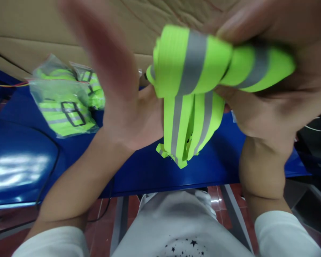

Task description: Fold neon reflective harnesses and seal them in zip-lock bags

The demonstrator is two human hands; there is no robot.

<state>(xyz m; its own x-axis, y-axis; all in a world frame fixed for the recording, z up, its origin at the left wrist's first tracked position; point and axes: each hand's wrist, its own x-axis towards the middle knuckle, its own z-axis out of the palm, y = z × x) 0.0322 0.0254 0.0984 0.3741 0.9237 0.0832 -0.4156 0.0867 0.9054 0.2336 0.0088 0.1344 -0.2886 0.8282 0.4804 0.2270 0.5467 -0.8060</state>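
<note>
A fluorescent yellow-green reflective strap (173, 64) with a grey stripe is bunched in layered loops in front of me, with lengths hanging below. My left hand (125, 117) is at the left of the loops, its blurred thumb raised and apart. Its fingers pass behind the strap, which seems to lie around them. On the other side, my right hand (270, 110) is closed on the strap's right part, thumb and fingers pressing it from above and below. The strap's lower ends hang over the blue table.
Clear plastic bags (66, 110) with folded yellow-green straps and black buckles lie at the left on the blue table (149, 175). Brown cardboard (42, 43) stands along the back. A dark cable (55, 157) runs across the table's left side. Dark objects (315, 135) are at the right.
</note>
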